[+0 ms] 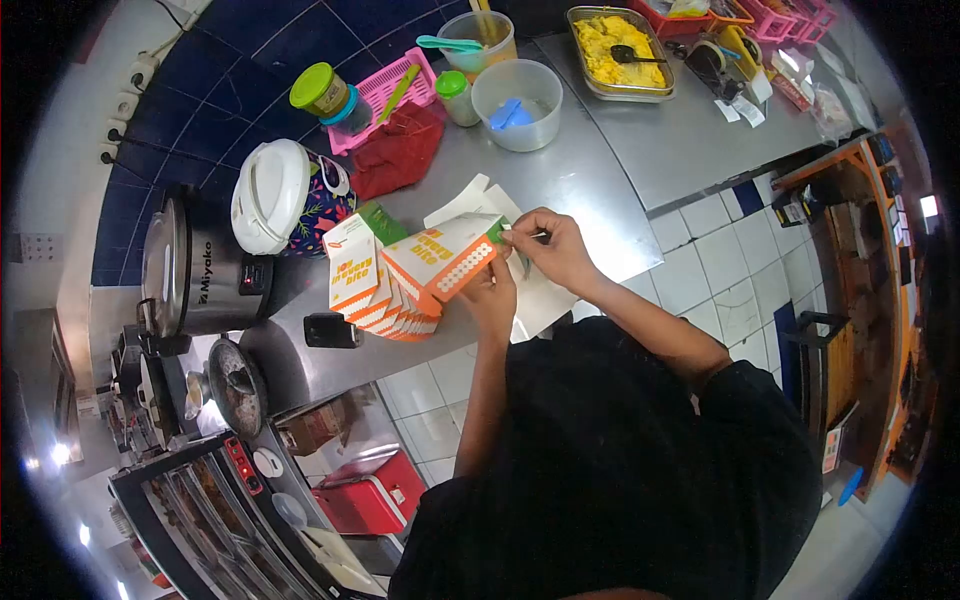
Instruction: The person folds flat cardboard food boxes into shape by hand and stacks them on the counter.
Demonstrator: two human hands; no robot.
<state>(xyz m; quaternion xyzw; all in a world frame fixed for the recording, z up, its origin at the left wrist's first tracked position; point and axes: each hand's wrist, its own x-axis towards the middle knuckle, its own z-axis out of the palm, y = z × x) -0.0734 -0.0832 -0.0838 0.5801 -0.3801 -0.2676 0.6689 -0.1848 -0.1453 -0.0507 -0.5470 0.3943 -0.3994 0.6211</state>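
Note:
A white, orange and green printed cardboard food box [440, 255] is held tilted above the steel counter. Under its near side, my left hand [489, 297] supports it, with the fingers partly hidden behind the carton. My right hand [552, 246] pinches the green flap at the box's right end between thumb and fingers. Just left of it stands a nested row of matching boxes [360, 280], leaning against one another. A flat piece of pale cardboard [540, 305] lies beneath my hands.
Behind the boxes are a flowered rice container [318, 205], a red cloth [400, 150], a clear tub [540, 125] and a green-lidded jar [457, 100]. A steel rice cooker [225, 270] and a black phone-like object [332, 331] sit left. A tray of yellow food [590, 85] stands back right.

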